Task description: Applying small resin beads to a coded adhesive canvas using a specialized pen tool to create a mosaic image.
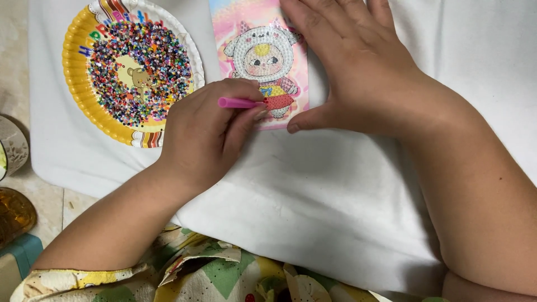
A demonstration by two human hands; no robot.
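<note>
A slim pink plastic pen (238,103) is gripped in the closed left hand (204,134), pinched between thumb and fingers, with its tip pointing toward 3 o'clock and resting on the lower part of a small rectangular pink picture card (263,61) that shows a cartoon figure in a white hooded outfit made of tiny beads. The card lies at 12 o'clock from the left hand, on a white cloth (313,196) spread over the surface. The right hand (358,61) is laid open and flat, palm down, over the card's right edge; its thumb is pressed at the card's lower right corner, just beside the pen tip, and its fingers run toward 11 o'clock over the card's top. At 10 o'clock from the left hand, a round yellow paper plate (75,72) with a scalloped rim is seen, holding a heap of tiny multicoloured beads (140,72). The plate and the card lie close together but apart.
</note>
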